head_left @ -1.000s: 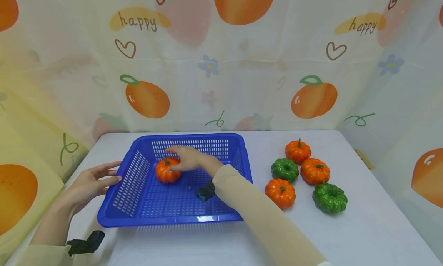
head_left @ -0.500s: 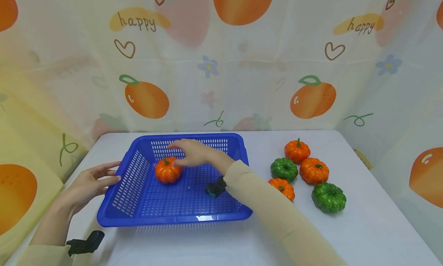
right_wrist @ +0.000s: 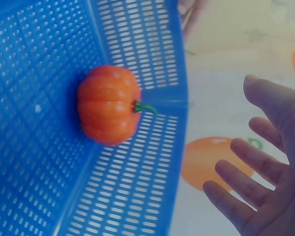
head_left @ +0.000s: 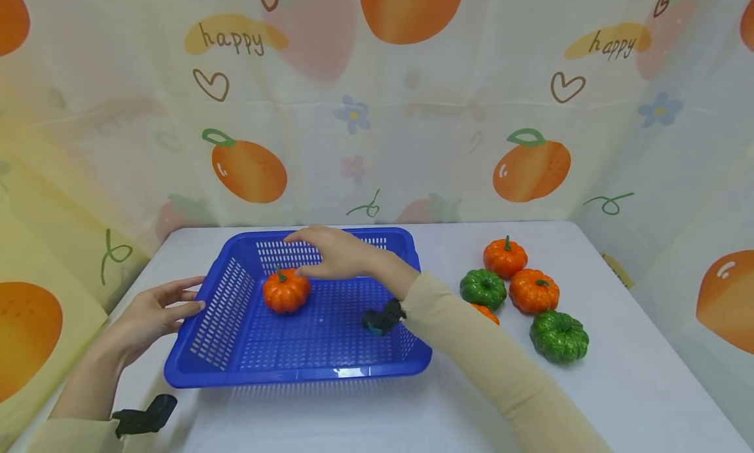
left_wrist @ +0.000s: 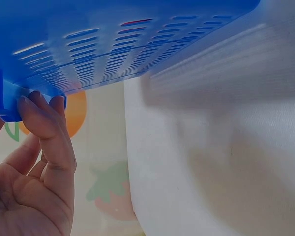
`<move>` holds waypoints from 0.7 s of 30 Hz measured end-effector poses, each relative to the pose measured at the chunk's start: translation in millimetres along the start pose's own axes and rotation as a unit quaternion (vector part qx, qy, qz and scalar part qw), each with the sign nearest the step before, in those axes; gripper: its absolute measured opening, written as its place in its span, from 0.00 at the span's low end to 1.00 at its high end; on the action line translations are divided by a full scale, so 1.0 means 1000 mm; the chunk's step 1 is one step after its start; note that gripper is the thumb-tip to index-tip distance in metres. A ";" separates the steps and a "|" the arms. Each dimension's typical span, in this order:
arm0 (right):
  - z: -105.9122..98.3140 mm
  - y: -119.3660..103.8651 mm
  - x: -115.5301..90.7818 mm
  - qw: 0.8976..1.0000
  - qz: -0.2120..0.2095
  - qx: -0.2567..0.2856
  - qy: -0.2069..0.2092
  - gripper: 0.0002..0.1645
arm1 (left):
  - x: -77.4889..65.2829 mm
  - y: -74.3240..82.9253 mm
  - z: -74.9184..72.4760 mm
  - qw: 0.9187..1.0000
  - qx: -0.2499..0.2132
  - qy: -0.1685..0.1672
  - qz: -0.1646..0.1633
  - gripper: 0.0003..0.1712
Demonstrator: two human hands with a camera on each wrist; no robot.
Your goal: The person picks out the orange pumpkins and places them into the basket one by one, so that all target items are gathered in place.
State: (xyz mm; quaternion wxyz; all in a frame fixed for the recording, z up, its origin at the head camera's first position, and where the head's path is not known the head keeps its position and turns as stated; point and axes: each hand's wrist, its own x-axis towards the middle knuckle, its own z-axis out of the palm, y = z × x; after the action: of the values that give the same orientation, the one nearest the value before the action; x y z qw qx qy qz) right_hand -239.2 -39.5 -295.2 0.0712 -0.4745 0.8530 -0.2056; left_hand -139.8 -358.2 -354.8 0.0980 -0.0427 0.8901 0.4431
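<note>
left hand [head_left: 147, 314], right hand [head_left: 340, 253]: orange pumpkin [head_left: 286, 292] between, in basket [head_left: 294, 376]

On the table [head_left: 624, 387], a basket [head_left: 294, 376] stands left — one pumpkin [head_left: 285, 292] inside, toward its far left corner — and five other pumpkins [head_left: 534, 292] lie right, one partly behind the right sleeve [head_left: 489, 355]. Left hand [head_left: 154, 315]: at the basket's left rim; right hand [head_left: 341, 253]: above the basket. Behind: a cloth [head_left: 424, 139].

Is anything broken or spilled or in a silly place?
Nope, nothing stands out. The orange pumpkin sits stem-up in the blue basket, and the other pumpkins are on the white table. I see no spills or breaks, though the sleeve hides most of one pumpkin.
</note>
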 end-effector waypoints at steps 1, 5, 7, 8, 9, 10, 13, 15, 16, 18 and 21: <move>-0.002 -0.001 -0.002 1.000 -0.003 0.003 0.003 0.33 | 0.000 0.000 0.000 1.000 0.000 0.000 0.000 0.43; -0.010 -0.002 -0.010 1.000 -0.015 0.013 0.017 0.33 | 0.000 0.000 0.000 1.000 -0.006 0.000 0.003 0.43; -0.013 -0.002 -0.013 0.999 -0.018 0.013 0.025 0.34 | 0.000 0.000 0.000 1.000 -0.005 0.000 0.004 0.43; -0.015 -0.002 -0.015 0.999 -0.019 0.011 0.028 0.34 | 0.000 0.000 0.000 1.000 -0.005 0.000 0.005 0.43; -0.016 -0.001 -0.017 0.999 -0.019 0.011 0.032 0.34 | 0.000 0.000 0.000 1.000 -0.004 0.000 0.005 0.43; -0.018 -0.001 -0.019 0.999 -0.020 0.011 0.037 0.34 | -0.001 0.000 0.000 1.000 -0.003 0.000 0.005 0.43; -0.022 0.000 -0.024 0.999 -0.018 0.018 0.048 0.35 | -0.001 0.001 0.000 1.000 -0.006 0.000 0.004 0.43; -0.025 0.000 -0.028 0.998 -0.019 0.026 0.055 0.35 | -0.001 0.001 0.000 1.000 -0.013 -0.001 0.004 0.43; -0.026 0.001 -0.029 0.998 -0.020 0.029 0.059 0.35 | -0.001 0.001 0.001 1.000 -0.017 -0.001 0.005 0.43; -0.027 0.002 -0.033 0.997 -0.019 0.036 0.064 0.35 | -0.001 0.001 0.001 1.000 -0.018 0.000 0.006 0.43; -0.028 0.004 -0.038 0.996 -0.021 0.045 0.072 0.35 | -0.001 0.001 0.001 1.000 -0.021 0.000 0.007 0.43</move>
State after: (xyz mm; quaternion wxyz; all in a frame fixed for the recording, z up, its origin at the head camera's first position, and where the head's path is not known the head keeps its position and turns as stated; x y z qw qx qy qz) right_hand -230.5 2.2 -273.7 0.0265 -0.4723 0.8356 -0.2793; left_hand -138.5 -357.3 -354.4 0.0938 -0.0384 0.8808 0.4624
